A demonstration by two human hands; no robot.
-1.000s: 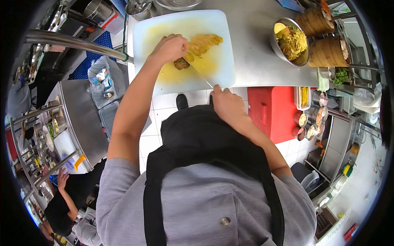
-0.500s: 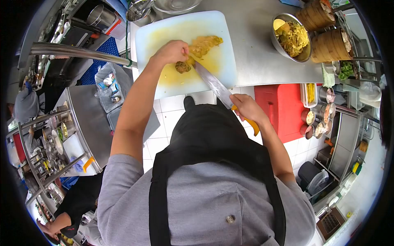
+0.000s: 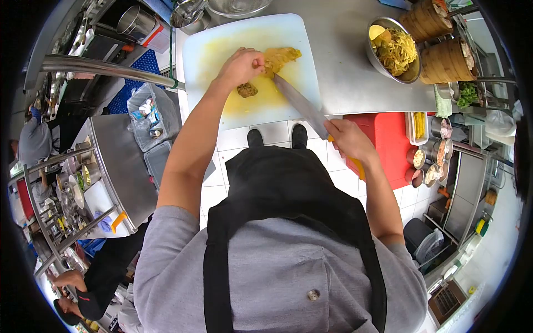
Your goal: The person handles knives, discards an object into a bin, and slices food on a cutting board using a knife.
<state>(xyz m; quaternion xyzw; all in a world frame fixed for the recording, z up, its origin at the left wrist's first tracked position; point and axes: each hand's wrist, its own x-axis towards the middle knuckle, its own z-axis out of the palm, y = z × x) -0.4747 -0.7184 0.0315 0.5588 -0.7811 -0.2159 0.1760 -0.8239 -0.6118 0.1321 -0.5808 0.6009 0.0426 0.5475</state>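
Note:
On the white cutting board point(image 3: 200, 58), stained yellow, lies a row of thin yellow vegetable slices point(image 3: 284, 55), which looks pickled. My left hand point(image 3: 241, 66) is closed at the row's left end, its fingertips curled down against the yellow vegetable and partly hidden. In my right hand point(image 3: 352, 140) is a large kitchen knife point(image 3: 302, 108) with a yellow handle. Its tip end rests by the slices, just right of my left fingertips. A brownish, knobbly chunk point(image 3: 247, 90) sits on the board below my left hand.
A metal bowl point(image 3: 395, 51) of yellow shreds stands right on the steel counter point(image 3: 344, 66), beside bamboo steamers point(image 3: 447, 60). A red box point(image 3: 380, 147) is below the counter edge. At left are a lined bin point(image 3: 154, 119) and a metal rail point(image 3: 111, 65). A co-worker point(image 3: 105, 277) stands lower left.
My left hand has shifted right and slightly up to the slices. The knife and my right hand have moved right. Both my shoes now show. The co-worker at lower left has moved.

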